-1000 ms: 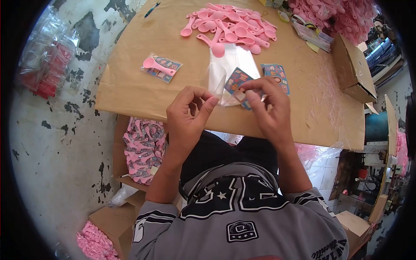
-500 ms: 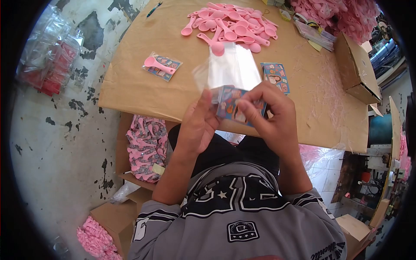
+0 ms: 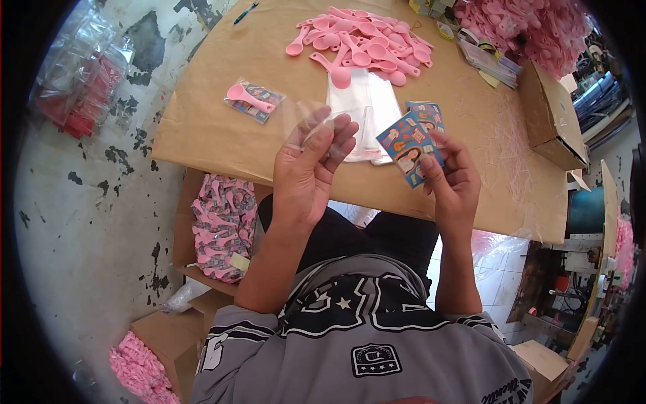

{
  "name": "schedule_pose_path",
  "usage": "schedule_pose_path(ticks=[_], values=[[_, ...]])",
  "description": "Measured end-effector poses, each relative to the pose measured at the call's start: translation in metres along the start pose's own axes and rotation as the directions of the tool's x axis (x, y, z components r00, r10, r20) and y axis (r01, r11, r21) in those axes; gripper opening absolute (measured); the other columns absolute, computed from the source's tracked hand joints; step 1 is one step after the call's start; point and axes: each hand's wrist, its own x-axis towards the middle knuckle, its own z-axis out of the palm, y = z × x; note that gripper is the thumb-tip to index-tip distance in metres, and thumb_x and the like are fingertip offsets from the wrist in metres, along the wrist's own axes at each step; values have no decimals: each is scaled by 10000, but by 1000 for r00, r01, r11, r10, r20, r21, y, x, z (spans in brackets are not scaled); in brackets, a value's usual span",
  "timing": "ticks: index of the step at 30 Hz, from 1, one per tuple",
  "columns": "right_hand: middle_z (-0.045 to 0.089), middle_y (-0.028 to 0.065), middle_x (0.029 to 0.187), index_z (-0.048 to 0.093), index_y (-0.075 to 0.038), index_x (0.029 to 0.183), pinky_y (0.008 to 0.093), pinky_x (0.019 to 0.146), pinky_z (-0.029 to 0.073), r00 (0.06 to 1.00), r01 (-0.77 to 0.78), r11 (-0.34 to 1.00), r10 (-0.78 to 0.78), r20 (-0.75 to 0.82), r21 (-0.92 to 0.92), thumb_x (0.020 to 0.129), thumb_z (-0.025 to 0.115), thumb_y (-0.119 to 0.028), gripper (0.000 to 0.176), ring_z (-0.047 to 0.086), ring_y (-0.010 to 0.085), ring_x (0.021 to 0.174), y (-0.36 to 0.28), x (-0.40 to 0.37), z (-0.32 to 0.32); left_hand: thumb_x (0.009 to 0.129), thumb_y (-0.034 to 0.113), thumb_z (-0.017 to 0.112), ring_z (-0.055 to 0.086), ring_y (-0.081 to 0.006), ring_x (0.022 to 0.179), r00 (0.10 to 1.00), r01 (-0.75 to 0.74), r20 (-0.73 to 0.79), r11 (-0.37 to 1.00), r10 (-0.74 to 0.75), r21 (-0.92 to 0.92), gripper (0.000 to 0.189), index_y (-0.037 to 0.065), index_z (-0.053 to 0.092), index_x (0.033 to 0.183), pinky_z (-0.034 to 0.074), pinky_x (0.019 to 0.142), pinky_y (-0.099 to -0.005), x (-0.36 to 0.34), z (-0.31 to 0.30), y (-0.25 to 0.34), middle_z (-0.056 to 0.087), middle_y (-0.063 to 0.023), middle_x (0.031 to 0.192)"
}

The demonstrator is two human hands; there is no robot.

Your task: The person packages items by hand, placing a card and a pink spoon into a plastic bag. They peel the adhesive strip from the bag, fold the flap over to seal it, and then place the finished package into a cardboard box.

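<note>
My left hand (image 3: pixel 311 161) pinches a clear plastic bag (image 3: pixel 296 121) between thumb and fingers, above the table's near side. In my right hand (image 3: pixel 455 176) is a blue printed card (image 3: pixel 406 149), gripped by thumb and fingers and tilted. Partly hidden behind it lie similar printed cards (image 3: pixel 431 113) on the table. Beyond my hands rests a stack of clear plastic bags (image 3: pixel 383 111). To the left sits a packed pink spoon (image 3: pixel 250 99) with a card in a clear bag.
Pink spoons (image 3: pixel 367 42) are heaped at the table's far side. A cardboard box (image 3: pixel 552 114) stands at the right edge. Below the table's left side, an open carton (image 3: pixel 187 222) holds packed spoons (image 3: pixel 225 229). A pen (image 3: pixel 245 13) lies far left.
My hands have moved apart. The card is now in my right hand, away to the right, while the clear bag stays in my left hand.
</note>
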Motion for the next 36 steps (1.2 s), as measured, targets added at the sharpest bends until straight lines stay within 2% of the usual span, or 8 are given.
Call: schedule_pose_path(ticks=[4, 8, 15, 19, 26, 30, 33, 36], values=[[726, 45, 1047, 603, 12, 1298, 196, 628, 441, 996, -78, 981, 70, 52, 178, 1008, 733, -149, 356, 578, 30, 764, 8, 0, 12, 1044, 71, 645, 690, -315, 1213, 1000, -11, 7, 1000, 10, 11, 419, -27, 497, 1423, 593, 1051, -406, -1, -2, -4, 679, -235, 1297], [726, 46, 1049, 610, -4, 1242, 200, 634, 453, 997, -25, 976, 10, 70, 217, 1013, 726, -144, 293, 593, 35, 794, 9, 8, 22, 1038, 67, 650, 682, -319, 1230, 1000, -16, 22, 1000, 16, -7, 424, -30, 492, 1420, 584, 1061, -398, -2, 8, -2, 676, -245, 1302], [709, 33, 1005, 607, -19, 1184, 197, 618, 469, 978, 120, 983, -92, -188, 139, 1025, 706, -120, 213, 608, 43, 795, 11, 20, 25, 1041, 72, 643, 667, -292, 1263, 999, -25, 39, 999, 27, -29, 384, -3, 529, 1400, 569, 1083, -391, 1, 3, -1, 662, -219, 1353], [704, 28, 992, 605, -22, 1177, 189, 583, 456, 998, -60, 980, 54, 38, 188, 1020, 710, -118, 213, 611, 30, 781, 9, 16, 24, 1039, 72, 647, 676, -290, 1243, 997, -74, 19, 997, 73, 37, 384, 4, 531, 1399, 573, 1073, -387, 6, 3, -4, 667, -222, 1341], [712, 25, 1003, 625, -10, 1159, 188, 625, 458, 999, 15, 998, -18, 46, 69, 1010, 725, -116, 209, 608, 22, 793, 13, 14, 36, 1042, 77, 651, 716, -239, 1126, 998, -70, 9, 996, 69, 48, 403, -52, 494, 1390, 616, 971, -360, 7, 15, -14, 677, -267, 1300], [716, 8, 917, 652, -9, 1118, 187, 643, 467, 971, -110, 994, 101, 217, 30, 986, 757, -110, 197, 604, 22, 739, 8, 15, 22, 1027, 73, 661, 713, -252, 1151, 999, -24, 40, 996, 21, 84, 358, -28, 535, 1346, 615, 979, -368, 9, 12, -14, 659, -261, 1336], [705, -8, 863, 666, -15, 1097, 185, 625, 465, 955, -196, 981, 189, 230, 8, 976, 767, -110, 184, 602, 22, 710, -4, 18, 13, 1027, 74, 661, 720, -252, 1135, 997, -8, 82, 996, 1, 83, 356, -32, 534, 1343, 626, 953, -369, 11, 12, -15, 667, -266, 1325], [703, -8, 856, 674, -13, 1091, 189, 605, 466, 976, -173, 983, 162, 143, 67, 972, 772, -117, 185, 602, 27, 696, 5, 20, 5, 1029, 73, 660, 731, -250, 1106, 996, -27, 86, 995, 18, 97, 355, -35, 534, 1342, 631, 939, -370, 9, 9, -11, 682, -264, 1301]])
